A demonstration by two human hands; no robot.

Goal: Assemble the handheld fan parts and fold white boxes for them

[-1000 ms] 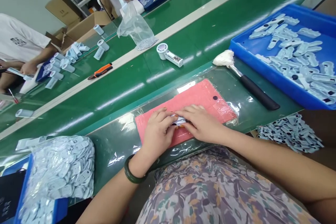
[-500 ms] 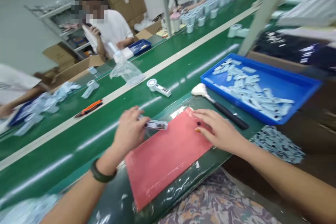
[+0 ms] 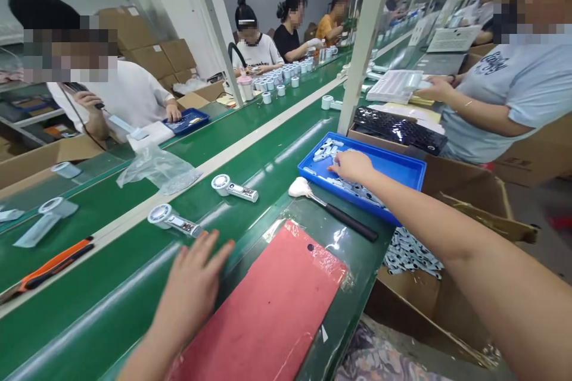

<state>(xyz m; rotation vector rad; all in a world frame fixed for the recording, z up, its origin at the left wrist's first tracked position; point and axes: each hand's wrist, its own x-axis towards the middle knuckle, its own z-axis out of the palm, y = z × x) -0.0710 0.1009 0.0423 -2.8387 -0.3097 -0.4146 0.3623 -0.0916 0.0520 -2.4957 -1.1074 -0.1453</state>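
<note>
My left hand is open, fingers spread, just beside a pale device shaped like a handheld fan, with a round head and an uncovered handle. The device lies on the green belt; whether a fingertip touches its end I cannot tell. A second such device lies farther along the belt. My right hand reaches into a blue tray of small pale-blue elongated pieces. Its fingers are bent together among the pieces; what they grip is hidden. A red mat with one dark dot-like part lies between my arms.
A black-handled tool with a white padded head lies before the tray. Orange-handled pliers and a clear plastic bag lie left on the belt. An open carton stands below the tray. A post rises behind it. Several co-workers sit around.
My left hand has let go of the device, which now lies on the belt. My right hand has moved from the red mat into the blue tray. The view has swung right.
</note>
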